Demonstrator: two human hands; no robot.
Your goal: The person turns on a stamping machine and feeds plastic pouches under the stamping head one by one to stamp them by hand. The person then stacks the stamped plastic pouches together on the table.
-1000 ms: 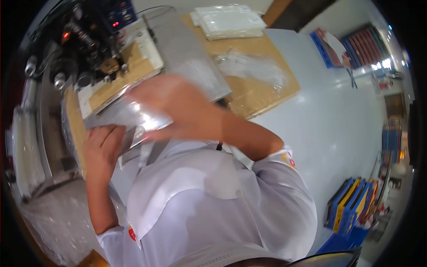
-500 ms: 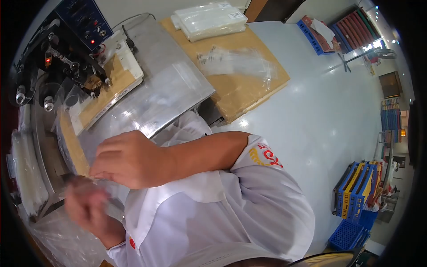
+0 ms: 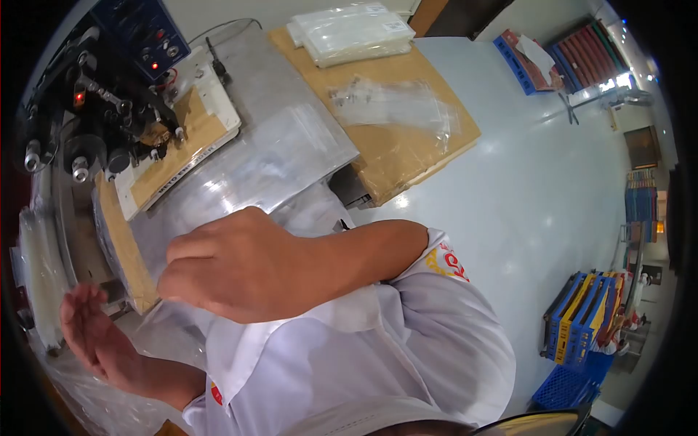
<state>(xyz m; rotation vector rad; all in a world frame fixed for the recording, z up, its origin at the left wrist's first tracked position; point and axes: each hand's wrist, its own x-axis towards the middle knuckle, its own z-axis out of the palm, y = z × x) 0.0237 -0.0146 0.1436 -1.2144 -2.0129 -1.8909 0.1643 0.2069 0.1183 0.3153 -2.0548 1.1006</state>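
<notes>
My right hand (image 3: 236,269) is closed, back uppermost, in front of my white shirt (image 3: 320,356). Clear plastic film, seemingly a plastic bag (image 3: 171,327), shows below its curled fingers; the fingertips are mostly hidden. Further left, my left hand (image 3: 94,338) is raised with fingers extended and nothing visible in it. A tan strip (image 3: 125,243) lies along the bench edge beside my right hand. Beyond it stands a machine (image 3: 94,109) with dark rollers, a lit red lamp and a lettered tan plate (image 3: 178,156).
A metal table (image 3: 291,149) adjoins a tan board (image 3: 407,156) bearing loose clear bags (image 3: 396,105) and a stack of packed bags (image 3: 352,33). Clear plastic bundles (image 3: 43,276) are at far left. Blue and yellow crates (image 3: 582,312) stand on the floor at right.
My left hand has moved left, away from my right hand, and its fingers have spread. My right hand has risen slightly and shifted right.
</notes>
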